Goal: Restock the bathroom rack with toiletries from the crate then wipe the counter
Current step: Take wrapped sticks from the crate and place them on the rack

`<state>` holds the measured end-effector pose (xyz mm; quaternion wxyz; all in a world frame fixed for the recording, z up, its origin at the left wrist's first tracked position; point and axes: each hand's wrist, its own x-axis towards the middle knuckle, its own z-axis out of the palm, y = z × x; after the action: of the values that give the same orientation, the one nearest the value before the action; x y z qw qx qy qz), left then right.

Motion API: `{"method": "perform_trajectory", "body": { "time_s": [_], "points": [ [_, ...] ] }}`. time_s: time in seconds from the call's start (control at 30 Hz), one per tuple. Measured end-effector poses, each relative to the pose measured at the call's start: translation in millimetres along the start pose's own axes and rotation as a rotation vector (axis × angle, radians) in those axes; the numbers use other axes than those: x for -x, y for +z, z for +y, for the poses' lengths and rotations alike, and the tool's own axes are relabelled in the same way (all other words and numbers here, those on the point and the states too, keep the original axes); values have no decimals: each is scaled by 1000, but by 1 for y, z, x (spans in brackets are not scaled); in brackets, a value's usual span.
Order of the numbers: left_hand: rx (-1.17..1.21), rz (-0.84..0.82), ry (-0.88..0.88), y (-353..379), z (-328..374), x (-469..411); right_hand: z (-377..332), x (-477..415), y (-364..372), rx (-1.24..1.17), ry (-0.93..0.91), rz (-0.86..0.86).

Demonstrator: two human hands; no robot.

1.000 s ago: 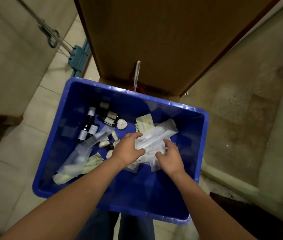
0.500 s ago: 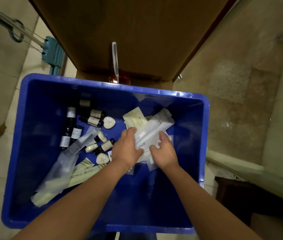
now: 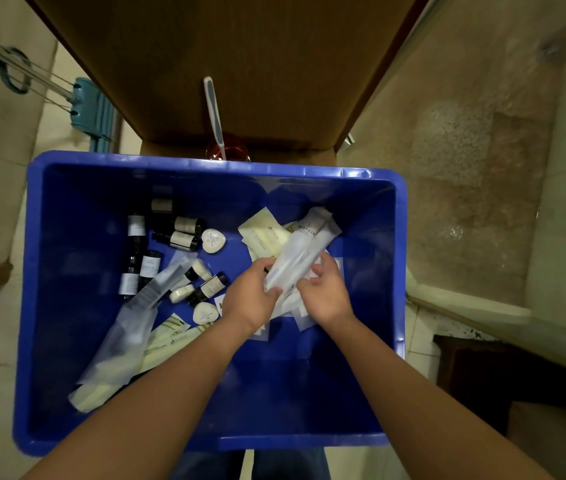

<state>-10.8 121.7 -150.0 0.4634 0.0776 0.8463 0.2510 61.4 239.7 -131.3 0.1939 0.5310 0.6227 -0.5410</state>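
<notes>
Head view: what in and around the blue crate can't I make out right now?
- Frosted packets: lower ends hidden by the left hand and right hand gripping them; count unclear.
- Dark bottles: label print too small and dim.
- Red item behind the blue crate: mostly hidden by the far rim.
- Rack and counter: outside the frame.

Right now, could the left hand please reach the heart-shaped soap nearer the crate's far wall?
Probably yes, once it lets go: the left hand grips clear packets, but the heart-shaped soap lies uncovered close by.
</notes>
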Motion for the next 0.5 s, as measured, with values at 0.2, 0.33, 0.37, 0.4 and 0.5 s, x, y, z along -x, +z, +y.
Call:
{"method": "perform_trajectory", "body": {
  "time_s": [0.2,0.33,0.37,0.4,0.5],
  "points": [
    [425,-186,-157,-11,10,19,-8,17,5,-152,114,-29],
    [490,-238,-205,-23,9,39,-16,37,8,-297,148,-8],
    [468,-245,-181,-27,9,44,-19,43,8,-305,147,2],
    [439,-253,-149,-30,9,50,-22,49,8,-304,143,11],
    [349,-280,-69,-41,13,71,-32,71,7,-310,116,31]
  ]
}}
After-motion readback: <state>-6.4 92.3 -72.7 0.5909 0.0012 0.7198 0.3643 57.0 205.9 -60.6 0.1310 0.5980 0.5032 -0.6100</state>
